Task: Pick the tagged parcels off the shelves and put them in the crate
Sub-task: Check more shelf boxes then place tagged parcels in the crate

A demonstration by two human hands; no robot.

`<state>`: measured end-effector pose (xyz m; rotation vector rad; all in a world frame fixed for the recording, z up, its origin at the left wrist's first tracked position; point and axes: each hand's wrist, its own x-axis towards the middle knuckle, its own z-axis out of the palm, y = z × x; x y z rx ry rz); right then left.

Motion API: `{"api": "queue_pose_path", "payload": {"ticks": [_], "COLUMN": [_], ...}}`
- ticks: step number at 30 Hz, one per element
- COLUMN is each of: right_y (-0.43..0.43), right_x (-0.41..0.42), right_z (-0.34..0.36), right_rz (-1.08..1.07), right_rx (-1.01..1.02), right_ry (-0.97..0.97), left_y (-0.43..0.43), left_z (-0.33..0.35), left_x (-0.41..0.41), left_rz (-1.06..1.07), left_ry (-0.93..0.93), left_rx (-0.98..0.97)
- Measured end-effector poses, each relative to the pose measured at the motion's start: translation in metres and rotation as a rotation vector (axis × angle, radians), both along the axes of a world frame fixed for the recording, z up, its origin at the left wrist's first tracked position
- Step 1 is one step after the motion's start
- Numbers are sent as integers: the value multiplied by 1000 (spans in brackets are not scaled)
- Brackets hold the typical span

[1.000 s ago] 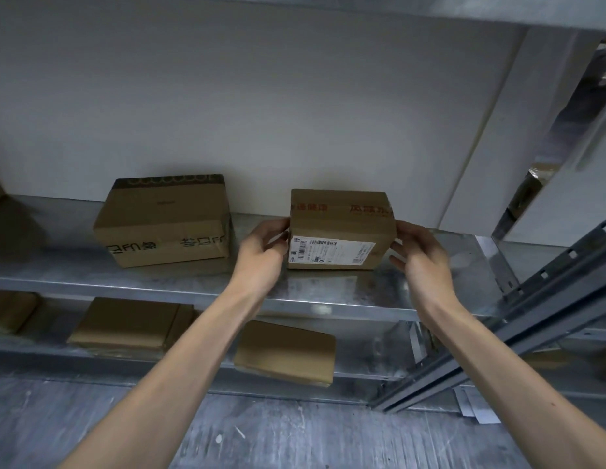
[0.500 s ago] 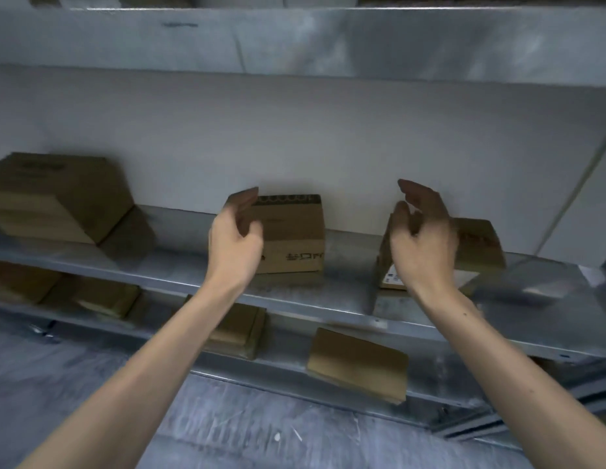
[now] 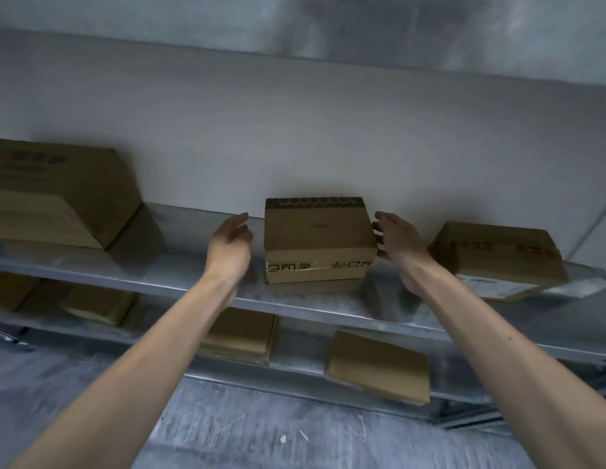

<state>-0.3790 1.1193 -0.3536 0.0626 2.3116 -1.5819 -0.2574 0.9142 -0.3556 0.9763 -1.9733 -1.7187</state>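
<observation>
Both hands had shifted from the labelled parcel (image 3: 498,262), rightward on the shelf (image 3: 179,265), to flank the middle box (image 3: 317,238): left hand (image 3: 229,247) open beside it, right hand (image 3: 396,245) open at its edge, gripping nothing. No tag showed there, risking a wrong pick

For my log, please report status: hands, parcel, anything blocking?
Left hand open, beside middle box. Right hand open at its other side, contact unclear. Box sits on shelf. Nothing blocking.

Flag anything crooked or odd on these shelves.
The labelled box at the right of the upper shelf sits turned and tilted, not square. Below, a flat parcel lies skewed, seemingly poking past the lower shelf at its front edge.
</observation>
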Motion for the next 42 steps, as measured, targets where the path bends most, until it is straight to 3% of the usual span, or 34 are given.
{"api": "queue_pose_path", "payload": {"ticks": [8,24,35,42], "right_y": [1,14,13,11], "right_x": [5,43,58,68], "right_z": [-11,-3,-8,0], "right_rz": [-76,-169,-137,-130], "right_rx": [-79,-333,-369,-401], "right_ry": [-175,-11,90,147], "left_y": [-5,-13,-23,-27], "left_z": [-19,-4,-3,0], "left_x": [-6,16,25,32], "left_rz": [-175,-175,-223,-235], "left_ry": [-62,104,136,163], "left_rx": [267,186,119,173]}}
